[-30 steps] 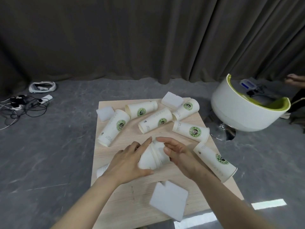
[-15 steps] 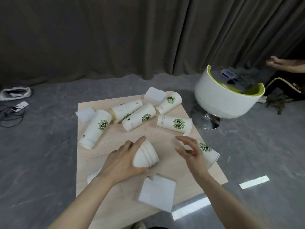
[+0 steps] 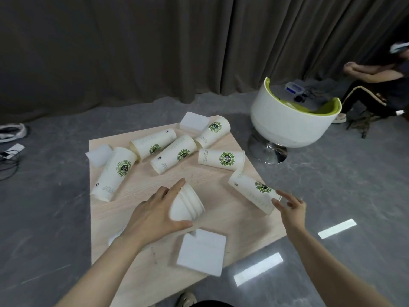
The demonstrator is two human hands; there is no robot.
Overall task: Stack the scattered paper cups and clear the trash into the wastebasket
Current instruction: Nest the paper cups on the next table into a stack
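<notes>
Now | left hand (image 3: 152, 214) gripped nested cups (image 3: 187, 204) | right hand (image 3: 290, 208) spread, empty, beside nearest cup (image 3: 252, 189) | best grasped mid-body, mouth aligned

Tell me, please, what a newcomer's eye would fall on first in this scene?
Probably the paper cups with green logos lying on their sides across the far half of the wooden table. Next, the left hand gripping a short stack of plain white cups at the table's middle, while the right hand reaches with spread fingers toward a fallen cup near the right edge. A white and green tub chair stands on the floor beyond.
</notes>
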